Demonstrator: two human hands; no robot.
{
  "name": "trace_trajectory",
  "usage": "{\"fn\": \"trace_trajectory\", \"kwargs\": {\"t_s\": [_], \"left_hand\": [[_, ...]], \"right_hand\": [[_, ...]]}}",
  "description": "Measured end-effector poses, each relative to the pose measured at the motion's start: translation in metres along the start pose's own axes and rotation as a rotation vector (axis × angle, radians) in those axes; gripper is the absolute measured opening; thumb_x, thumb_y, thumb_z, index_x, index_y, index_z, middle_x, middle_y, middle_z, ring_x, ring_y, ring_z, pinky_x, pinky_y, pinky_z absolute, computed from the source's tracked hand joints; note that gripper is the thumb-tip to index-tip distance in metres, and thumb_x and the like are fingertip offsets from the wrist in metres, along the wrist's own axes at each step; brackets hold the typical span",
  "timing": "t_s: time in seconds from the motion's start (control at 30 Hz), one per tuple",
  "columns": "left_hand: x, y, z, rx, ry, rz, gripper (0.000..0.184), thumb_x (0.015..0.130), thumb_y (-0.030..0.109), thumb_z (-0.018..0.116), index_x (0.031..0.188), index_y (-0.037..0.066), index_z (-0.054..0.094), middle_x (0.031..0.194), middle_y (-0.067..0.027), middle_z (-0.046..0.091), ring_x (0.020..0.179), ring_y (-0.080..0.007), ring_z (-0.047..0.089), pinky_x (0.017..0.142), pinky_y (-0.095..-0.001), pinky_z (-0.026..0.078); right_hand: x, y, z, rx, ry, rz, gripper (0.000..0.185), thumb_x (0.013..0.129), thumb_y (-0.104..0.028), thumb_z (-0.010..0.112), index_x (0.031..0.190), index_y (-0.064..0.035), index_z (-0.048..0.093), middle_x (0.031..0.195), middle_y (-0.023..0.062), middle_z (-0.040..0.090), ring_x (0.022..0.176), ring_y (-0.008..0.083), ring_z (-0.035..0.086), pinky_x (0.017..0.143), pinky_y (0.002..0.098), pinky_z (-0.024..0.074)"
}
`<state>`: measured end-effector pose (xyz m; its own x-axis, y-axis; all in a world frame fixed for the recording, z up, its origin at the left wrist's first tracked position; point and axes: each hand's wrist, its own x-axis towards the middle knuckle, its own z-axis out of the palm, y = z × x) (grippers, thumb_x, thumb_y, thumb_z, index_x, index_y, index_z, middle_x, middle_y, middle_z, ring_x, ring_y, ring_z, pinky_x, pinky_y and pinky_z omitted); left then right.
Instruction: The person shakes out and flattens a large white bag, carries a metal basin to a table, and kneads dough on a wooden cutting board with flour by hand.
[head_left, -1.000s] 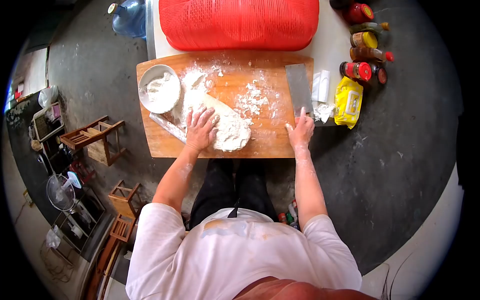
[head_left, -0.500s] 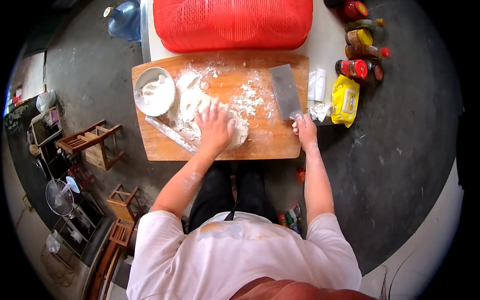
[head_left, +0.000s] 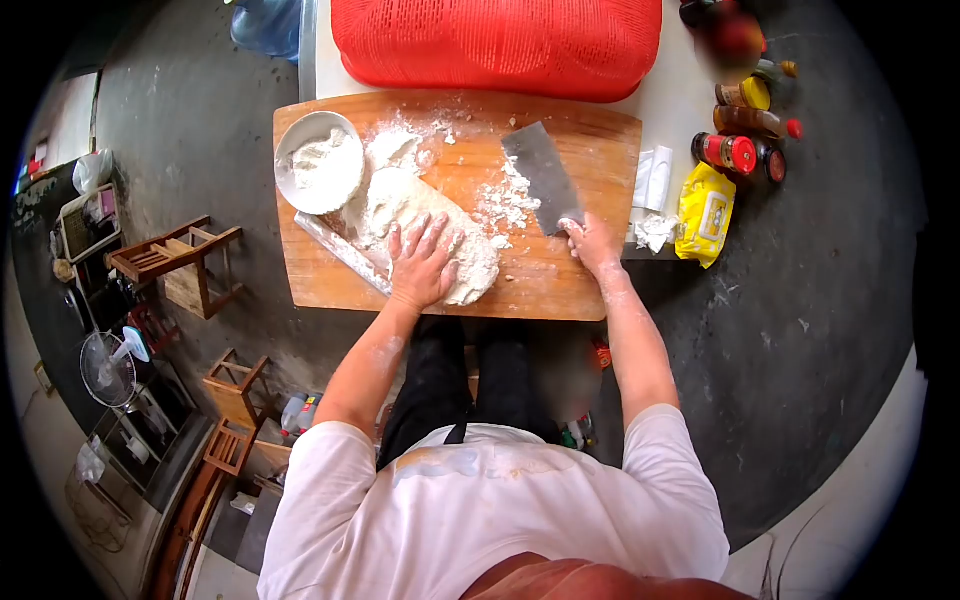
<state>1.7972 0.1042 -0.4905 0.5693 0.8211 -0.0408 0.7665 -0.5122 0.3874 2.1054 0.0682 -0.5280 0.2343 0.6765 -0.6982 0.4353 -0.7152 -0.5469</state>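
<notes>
My left hand (head_left: 422, 262) lies with its fingers spread on the floury dough (head_left: 472, 250) near the front of the wooden board (head_left: 540, 290). In my right hand (head_left: 594, 240) is the near end of a flat metal scraper (head_left: 541, 172), whose blade reaches up and left beside scattered flour crumbs (head_left: 508, 203). A white bowl of flour (head_left: 320, 165) stands at the board's left corner. Below it, a flour-dusted rolling pin (head_left: 343, 252) lies at a slant, left of the dough.
Behind the board sits a red plastic basket (head_left: 500, 45). To the right are a yellow wipes pack (head_left: 705, 215), folded white tissue (head_left: 654, 178), and several jars and bottles (head_left: 748, 122). A wooden stool (head_left: 180, 262) stands on the floor at left.
My right hand has moved left, bringing the scraper from the board's right edge to the crumbs. My left hand shifted over the dough and stays on it. The view has shifted slightly.
</notes>
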Motion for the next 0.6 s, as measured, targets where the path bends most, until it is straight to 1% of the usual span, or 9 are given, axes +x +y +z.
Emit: {"fn": "trace_trajectory", "kwargs": {"t_s": [0.1,0.2,0.23,0.3,0.33,0.37,0.43,0.53,0.6], "left_hand": [[0.000,-0.001,0.003,-0.022,0.034,0.001,0.044,0.072,0.027,0.054,0.116,0.024,0.055,0.133,-0.0041,0.042,0.125,-0.0259,0.033,0.105,-0.0499,0.007],[-0.001,-0.002,0.003,-0.005,0.034,0.006,0.044,0.072,0.026,0.054,0.116,0.024,0.055,0.132,-0.0038,0.042,0.125,-0.0257,0.033,0.105,-0.0498,0.007],[0.000,-0.001,0.003,-0.004,0.034,0.005,0.044,0.072,0.026,0.054,0.116,0.024,0.055,0.132,-0.0038,0.042,0.125,-0.0256,0.033,0.105,-0.0499,0.007],[0.000,-0.003,0.004,0.001,0.039,0.007,0.045,0.072,0.026,0.054,0.117,0.024,0.055,0.133,-0.0036,0.042,0.125,-0.0254,0.033,0.105,-0.0499,0.008],[-0.001,-0.003,0.004,0.004,0.037,0.006,0.045,0.072,0.027,0.054,0.117,0.024,0.054,0.133,-0.0035,0.041,0.125,-0.0252,0.032,0.105,-0.0499,0.008],[-0.002,-0.003,0.004,0.002,0.039,0.009,0.045,0.072,0.027,0.054,0.117,0.024,0.054,0.133,-0.0035,0.041,0.125,-0.0252,0.032,0.105,-0.0499,0.008],[-0.002,-0.003,0.003,0.013,-0.010,-0.010,0.046,0.072,0.027,0.055,0.118,0.025,0.053,0.134,-0.0032,0.040,0.125,-0.0249,0.032,0.105,-0.0498,0.008],[-0.002,-0.004,0.006,0.026,0.033,0.006,0.045,0.072,0.030,0.055,0.117,0.024,0.054,0.133,-0.0025,0.042,0.123,-0.0244,0.035,0.103,-0.0507,0.011],[-0.001,-0.004,0.007,0.008,0.035,-0.002,0.046,0.072,0.028,0.055,0.118,0.024,0.053,0.133,-0.0029,0.041,0.124,-0.0247,0.033,0.104,-0.0505,0.010]], "right_hand": [[-0.003,-0.001,0.017,0.071,-0.070,0.012,0.023,0.084,-0.026,0.058,0.093,-0.0042,0.058,0.059,0.0028,0.053,0.046,0.0098,0.049,0.044,0.0255,0.0410],[-0.010,-0.019,0.034,-0.291,-0.073,-0.288,0.029,0.083,-0.031,0.058,0.095,-0.0057,0.057,0.066,0.0104,0.059,0.054,0.0191,0.058,0.053,0.0338,0.0458],[-0.014,-0.024,0.035,-0.291,-0.071,-0.291,0.029,0.083,-0.031,0.058,0.095,-0.0057,0.057,0.066,0.0104,0.059,0.054,0.0191,0.058,0.053,0.0338,0.0458],[-0.028,-0.037,0.030,-0.504,-0.103,-0.298,0.038,0.080,-0.041,0.055,0.089,-0.0039,0.058,0.087,0.0201,0.060,0.083,0.0395,0.055,0.072,0.0445,0.0436],[-0.022,-0.015,0.032,-0.435,-0.003,-0.416,0.033,0.082,-0.036,0.056,0.087,-0.0031,0.056,0.073,0.0159,0.060,0.067,0.0316,0.058,0.060,0.0392,0.0455],[-0.023,-0.008,0.024,-0.436,0.000,-0.415,0.033,0.082,-0.036,0.056,0.087,-0.0031,0.056,0.073,0.0159,0.060,0.067,0.0316,0.058,0.060,0.0392,0.0455],[-0.024,-0.010,0.004,0.330,0.073,0.124,0.027,0.084,-0.030,0.056,0.084,-0.0031,0.054,0.060,0.0070,0.054,0.051,0.0174,0.053,0.046,0.0303,0.0416],[-0.015,-0.014,-0.017,0.271,0.185,0.137,0.023,0.086,-0.027,0.055,0.085,-0.0039,0.054,0.059,0.0012,0.049,0.046,0.0084,0.047,0.043,0.0236,0.0389],[-0.005,-0.026,-0.014,0.267,0.160,0.115,0.023,0.085,-0.027,0.055,0.086,-0.0036,0.054,0.059,0.0016,0.050,0.046,0.0093,0.047,0.043,0.0245,0.0393]]}}
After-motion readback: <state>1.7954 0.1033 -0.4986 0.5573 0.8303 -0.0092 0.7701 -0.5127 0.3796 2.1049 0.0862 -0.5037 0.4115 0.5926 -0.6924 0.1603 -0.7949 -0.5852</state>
